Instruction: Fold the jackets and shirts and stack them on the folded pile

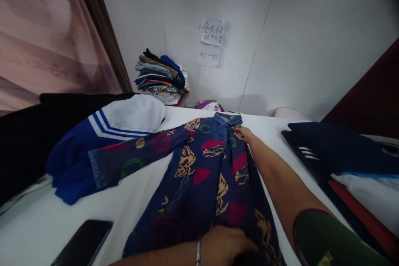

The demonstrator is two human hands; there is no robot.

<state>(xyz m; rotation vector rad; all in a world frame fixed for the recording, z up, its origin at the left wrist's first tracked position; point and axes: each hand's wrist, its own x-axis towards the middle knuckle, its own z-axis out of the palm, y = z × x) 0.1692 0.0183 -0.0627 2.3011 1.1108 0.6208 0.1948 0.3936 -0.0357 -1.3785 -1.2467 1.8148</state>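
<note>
A dark blue long-sleeved shirt (202, 187) with a denim collar and tan, crimson and green patterns lies front up on the white table, collar toward the wall. One sleeve stretches out to the left, its cuff over a blue and white garment; the other sleeve is not laid out in view. My right hand (243, 134) pinches the shirt at the shoulder beside the collar. Low in the view, my left hand (225, 243), with a bracelet at the wrist, is closed on the shirt's lower front. Its fingertips are partly hidden.
Left of the shirt lie the blue and white garment (134, 112), a black garment (21, 145) and a black phone (85, 243). Folded clothes (343, 149) are stacked at the right. At the back wall rises another clothes pile (160, 77), with paper signs (214, 32) above.
</note>
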